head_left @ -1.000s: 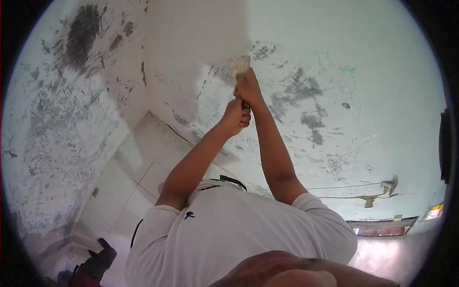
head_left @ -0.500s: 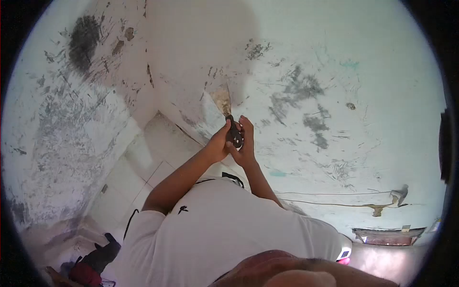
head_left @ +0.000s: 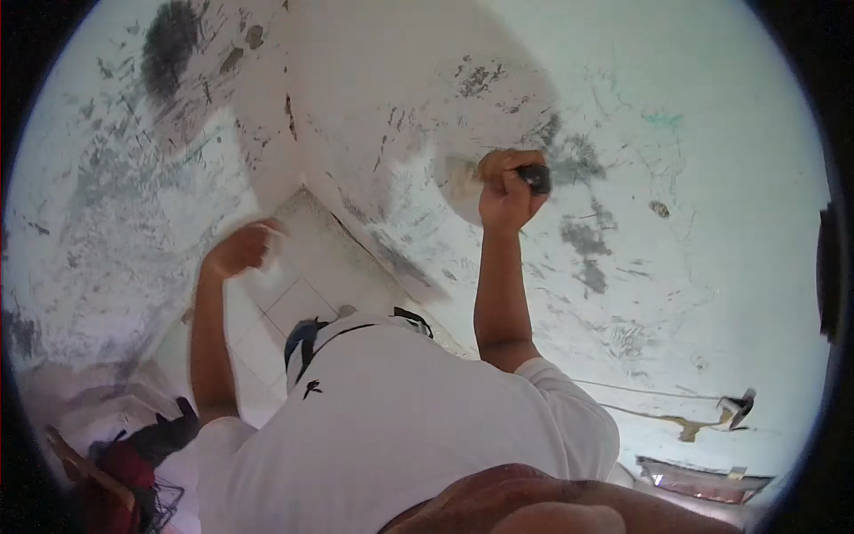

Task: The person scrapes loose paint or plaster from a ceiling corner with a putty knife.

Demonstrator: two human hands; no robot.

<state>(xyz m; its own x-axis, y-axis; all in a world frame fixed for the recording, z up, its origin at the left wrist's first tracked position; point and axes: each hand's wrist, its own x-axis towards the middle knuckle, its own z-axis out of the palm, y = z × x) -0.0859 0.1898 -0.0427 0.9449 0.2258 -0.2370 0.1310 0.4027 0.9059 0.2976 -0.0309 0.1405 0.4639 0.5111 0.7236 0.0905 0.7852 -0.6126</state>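
My right hand (head_left: 507,191) is wrapped round the black handle of a putty knife (head_left: 535,179), whose butt end sticks out to the right of my fist. Its wide, stained blade (head_left: 462,177) points left, close against the scuffed white wall (head_left: 623,116). My fingers hide the joint between blade and handle. Away to the left, my left hand (head_left: 240,249) hangs in the air, somewhat blurred, with fingers loosely bent and apart and nothing in them. Behind it lie the floor corner and the left wall.
Dark patches and scratches mark both walls, which meet at a corner (head_left: 302,182). Pale floor tiles (head_left: 298,298) lie below. A cable (head_left: 658,391) runs along the right wall towards a framed recess (head_left: 703,481). Dark and red items (head_left: 133,463) sit at lower left.
Both hands were together on the putty knife. My left hand has let go and swung left; my right hand has carried the knife up and right, its blade turning to point left.
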